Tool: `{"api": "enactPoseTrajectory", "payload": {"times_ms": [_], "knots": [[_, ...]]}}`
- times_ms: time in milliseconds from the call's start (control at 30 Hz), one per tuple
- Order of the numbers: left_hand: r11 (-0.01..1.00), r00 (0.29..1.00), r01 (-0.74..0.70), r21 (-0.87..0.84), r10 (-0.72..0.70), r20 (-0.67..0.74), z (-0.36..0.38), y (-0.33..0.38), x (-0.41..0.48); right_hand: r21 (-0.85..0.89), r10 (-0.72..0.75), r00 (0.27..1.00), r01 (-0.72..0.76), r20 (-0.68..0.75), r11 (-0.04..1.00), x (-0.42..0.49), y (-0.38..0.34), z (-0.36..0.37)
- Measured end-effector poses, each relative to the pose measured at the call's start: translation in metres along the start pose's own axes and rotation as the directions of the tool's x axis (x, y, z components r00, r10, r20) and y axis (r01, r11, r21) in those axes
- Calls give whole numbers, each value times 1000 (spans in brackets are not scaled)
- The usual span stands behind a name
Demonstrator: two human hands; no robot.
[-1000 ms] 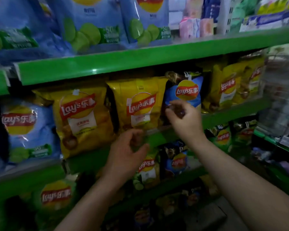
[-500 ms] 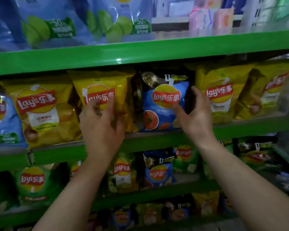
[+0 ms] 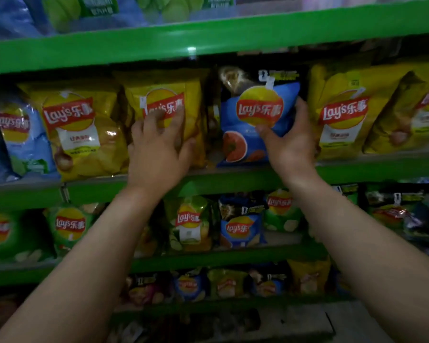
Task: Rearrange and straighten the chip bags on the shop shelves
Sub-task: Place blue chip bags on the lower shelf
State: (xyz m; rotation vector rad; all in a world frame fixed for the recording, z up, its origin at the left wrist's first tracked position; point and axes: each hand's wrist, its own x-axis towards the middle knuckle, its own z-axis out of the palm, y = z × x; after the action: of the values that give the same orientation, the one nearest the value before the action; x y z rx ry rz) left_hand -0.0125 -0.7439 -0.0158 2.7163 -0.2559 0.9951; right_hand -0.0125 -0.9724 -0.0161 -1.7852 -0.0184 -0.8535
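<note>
Your left hand [image 3: 156, 154] lies flat and spread on the front of the yellow bag [image 3: 169, 95] on the middle shelf [image 3: 233, 180], fingers pressing the panel, not closed around anything. Your right hand [image 3: 291, 142] cups the right edge of the blue bag [image 3: 248, 125], thumb across the lower front and fingers wrapped behind the side seam; it grips that bag. Both bags stand side by side on the same shelf, with a narrow dark gap between them.

Handling, as a judgement: these bags are probably light, air-filled and soft, with slick film surfaces and brittle contents. Take hold at the side seams or the crimped top edge (never squeeze the middle of the panel). Guide each bag by its edges and bottom corners, and let the base settle on the shelf before releasing.

Shelf contents:
- Top shelf [image 3: 208, 43]: pale blue bags with green printing, only their lower parts visible.
- Middle shelf: a light blue bag [image 3: 18, 134] at far left, a large yellow bag [image 3: 82, 134], the two bags in hand, then more yellow bags [image 3: 342, 112] leaning to the right.
- Lower shelf [image 3: 208, 258]: smaller green bags [image 3: 67, 226] and a small blue one [image 3: 240, 231], several tilted.
- Bottom level: mixed small packets, too dim to identify.
</note>
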Motion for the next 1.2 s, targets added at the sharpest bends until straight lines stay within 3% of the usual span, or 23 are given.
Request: {"api": "enactPoseTrajectory", "payload": {"times_ms": [133, 300, 400, 500, 667, 800, 900, 967, 1067, 1200], "knots": [[992, 997, -34, -119, 26, -66, -5, -2, -9, 108, -84, 995, 90, -60, 990, -5, -6, -17], [945, 979, -81, -317, 17, -201, 9, 13, -41, 271, 15, 998, -32, 65, 962, -30, 9, -38], [840, 998, -60, -540, 32, -62, 30, 35, -72, 249, 61, 995, -79, 80, 965, -47, 22, -53], [733, 984, 77, -675, 54, 171, 54, 54, -104, 180, 91, 987, -114, 134, 977, -67, 40, -67], [511, 826, 454, -729, 64, 560, 83, 69, -137, 97, 203, 945, -234, 256, 967, -104, 81, -78], [314, 764, 600, -736, 46, 643, 109, 74, -155, 39, 330, 869, -369, 368, 928, -131, 109, -69], [246, 706, 696, -674, -66, 705, 119, 67, -170, 70, 405, 739, -518, 538, 853, -144, 124, -59], [212, 678, 732, -648, -127, 724, 123, 55, -184, 117, 457, 688, -614, 563, 781, -149, 139, -56], [203, 668, 744, -636, -207, 715, 121, 35, -206, 114, 531, 697, -651, 482, 750, -151, 162, -49], [180, 633, 771, -611, -318, 706, 116, 15, -223, 66, 511, 725, -603, 461, 795, -147, 183, -18]]}}
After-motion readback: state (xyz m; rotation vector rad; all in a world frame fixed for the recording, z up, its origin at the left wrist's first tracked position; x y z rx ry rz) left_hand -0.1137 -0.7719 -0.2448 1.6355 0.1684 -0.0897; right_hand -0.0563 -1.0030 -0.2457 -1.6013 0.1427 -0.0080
